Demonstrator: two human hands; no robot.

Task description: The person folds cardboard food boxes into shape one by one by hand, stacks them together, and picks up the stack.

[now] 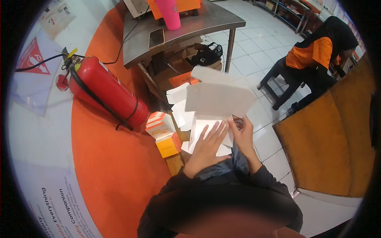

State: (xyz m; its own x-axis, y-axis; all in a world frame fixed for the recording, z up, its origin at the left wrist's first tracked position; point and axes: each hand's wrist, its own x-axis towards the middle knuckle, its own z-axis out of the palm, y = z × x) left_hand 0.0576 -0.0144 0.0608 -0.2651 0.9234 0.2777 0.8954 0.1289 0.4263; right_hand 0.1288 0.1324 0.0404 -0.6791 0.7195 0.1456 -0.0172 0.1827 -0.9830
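A white cardboard box (220,99) is partly folded in front of me, its large lid flap raised. My left hand (210,146) lies over the box's inside with its fingers spread. At the box's right edge, my right hand (243,133) has its thumb and fingers pinched together on the cardboard. More white cardboard (180,107) with cut flaps is just behind and left of the box. Left of my left hand stands a small orange, yellow and white carton (168,146) with its top open.
A red fire extinguisher (107,89) is at the left by the orange and white wall. Ahead, a metal table (202,20) holds a phone (156,38) and a pink cup (170,16). A person in orange (309,53) sits on a stool at the right, behind a brown panel (321,146).
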